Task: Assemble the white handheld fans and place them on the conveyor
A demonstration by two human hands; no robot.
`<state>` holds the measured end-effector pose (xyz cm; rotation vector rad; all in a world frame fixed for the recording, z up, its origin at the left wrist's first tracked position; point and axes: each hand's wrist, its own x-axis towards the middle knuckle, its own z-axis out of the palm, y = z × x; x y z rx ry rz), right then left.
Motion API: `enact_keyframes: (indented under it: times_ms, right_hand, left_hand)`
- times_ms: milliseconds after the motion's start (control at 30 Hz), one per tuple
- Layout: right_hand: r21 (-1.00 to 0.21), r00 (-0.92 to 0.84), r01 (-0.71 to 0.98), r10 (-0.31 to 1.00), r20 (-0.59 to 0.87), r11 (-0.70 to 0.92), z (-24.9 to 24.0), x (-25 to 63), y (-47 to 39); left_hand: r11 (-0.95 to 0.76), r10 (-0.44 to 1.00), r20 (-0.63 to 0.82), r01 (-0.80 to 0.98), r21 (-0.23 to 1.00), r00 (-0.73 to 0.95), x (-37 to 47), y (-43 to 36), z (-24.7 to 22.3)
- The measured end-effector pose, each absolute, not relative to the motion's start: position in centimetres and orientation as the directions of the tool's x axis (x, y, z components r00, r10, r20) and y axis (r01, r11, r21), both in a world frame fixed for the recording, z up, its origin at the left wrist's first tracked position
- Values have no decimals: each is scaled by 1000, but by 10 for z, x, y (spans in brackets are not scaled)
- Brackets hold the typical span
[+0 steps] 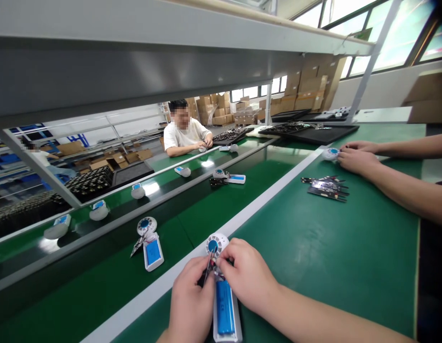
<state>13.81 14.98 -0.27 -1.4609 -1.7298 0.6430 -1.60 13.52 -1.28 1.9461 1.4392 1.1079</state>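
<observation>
In front of me on the bench edge lies an opened white plastic device [238, 328] with a long blue battery [225, 307] in its handle part and a round, slotted head around a blue disc [213, 246]. My left hand [192, 297] is closed on a thin dark circuit board [208, 269], seen nearly edge-on. Beside it, my right hand [247, 271] pinches at a small red and white wire connector [213, 261] between head and battery; the fingertips partly hide it. The two hands nearly touch over the device.
A conveyor [192, 224] on the left carries several similar devices, one close by [152, 252]. Loose circuit boards [327, 186] lie on the green bench. At right, a co-worker's hands [358, 155] hold another device; a person [187, 128] works across. An overhead shelf [152, 71] spans above.
</observation>
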Motion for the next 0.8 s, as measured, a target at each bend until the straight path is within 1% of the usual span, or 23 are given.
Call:
enact_keyframes:
  times_ms: [233, 467, 533, 667, 733, 800]
  right_hand:
    - [-797, -51, 559, 969, 243, 229, -3, 135, 151]
    - [-810, -43, 540, 969, 243, 227, -6, 134, 150]
    - [-811, -38, 538, 967, 250, 231, -7, 135, 152]
    - [-790, -60, 549, 955, 289, 273, -16, 137, 157]
    - [-797, -78, 536, 957, 280, 277, -26, 140, 161]
    - [-783, -113, 549, 954, 278, 293, -37, 143, 171]
  left_hand:
    - [-323, 946, 290, 492, 809, 143, -20, 136, -11]
    - [-343, 939, 293, 480, 807, 179, -18, 137, -8]
    - [-346, 938, 305, 471, 811, 165, -15, 138, -9]
    - [-385, 922, 360, 438, 812, 143, -11, 143, -23]
    - [-437, 894, 433, 424, 793, 114, -11, 146, -34]
    - [-484, 853, 521, 443, 755, 44, -12, 148, -44]
